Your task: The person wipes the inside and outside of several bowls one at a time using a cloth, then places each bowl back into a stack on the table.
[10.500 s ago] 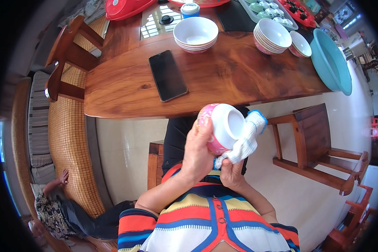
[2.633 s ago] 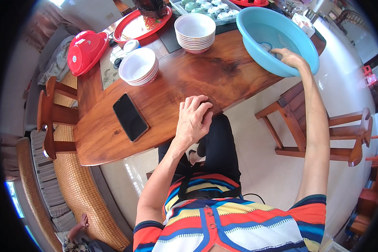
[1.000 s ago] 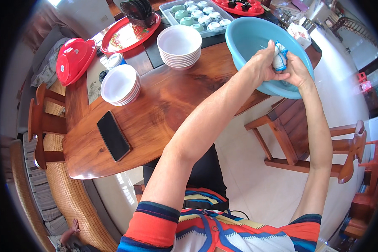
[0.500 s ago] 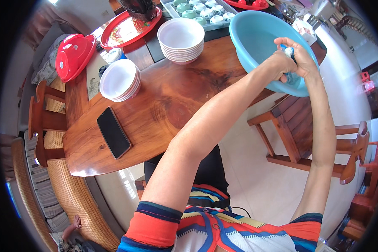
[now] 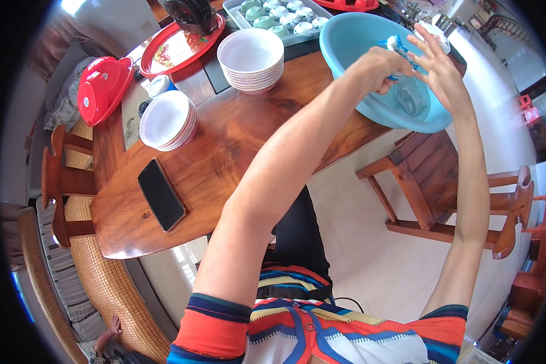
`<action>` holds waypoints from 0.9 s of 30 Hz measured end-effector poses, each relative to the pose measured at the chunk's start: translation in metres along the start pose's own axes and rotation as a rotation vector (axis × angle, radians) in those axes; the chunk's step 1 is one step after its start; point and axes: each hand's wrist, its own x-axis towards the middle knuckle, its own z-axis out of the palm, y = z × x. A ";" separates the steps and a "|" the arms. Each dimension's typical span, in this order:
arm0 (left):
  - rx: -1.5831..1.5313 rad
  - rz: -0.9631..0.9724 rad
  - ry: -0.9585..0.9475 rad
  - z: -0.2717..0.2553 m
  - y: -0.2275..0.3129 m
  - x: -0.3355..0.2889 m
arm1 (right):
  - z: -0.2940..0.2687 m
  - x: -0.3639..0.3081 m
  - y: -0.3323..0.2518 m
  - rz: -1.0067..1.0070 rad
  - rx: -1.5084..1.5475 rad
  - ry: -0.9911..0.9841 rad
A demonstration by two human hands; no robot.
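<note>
Over the light blue plastic basin (image 5: 352, 48) at the upper right, my left hand (image 5: 379, 65) is closed on a small bunched blue-and-white cloth (image 5: 394, 43). Its exact kind is partly hidden by my fingers. Beside it, my right hand (image 5: 441, 73) has its fingers spread, the tips close to the cloth; whether they touch it I cannot tell. A little clear water (image 5: 409, 100) glints in the basin's bottom.
Two stacks of white bowls, a taller one (image 5: 250, 51) and a smaller one (image 5: 165, 120), stand on the wooden table (image 5: 224, 158) near a phone (image 5: 161, 194). Behind are a cup tray (image 5: 297, 39) and a red tray (image 5: 158, 57). A wooden chair (image 5: 428, 173) sits below the basin.
My hands have come apart a little. The right hand's fingers have opened and spread, while the left keeps the cloth and has shifted left and up. The view has moved slightly.
</note>
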 end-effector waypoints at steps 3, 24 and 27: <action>-0.021 -0.029 -0.188 -0.010 0.001 0.000 | 0.005 -0.010 0.000 -0.465 -0.769 -0.051; 1.174 0.386 0.223 0.022 -0.017 -0.007 | 0.026 0.012 0.024 -0.152 -1.148 -0.077; 1.223 0.458 0.254 0.020 -0.021 -0.009 | 0.025 0.018 0.022 -0.088 -1.056 -0.145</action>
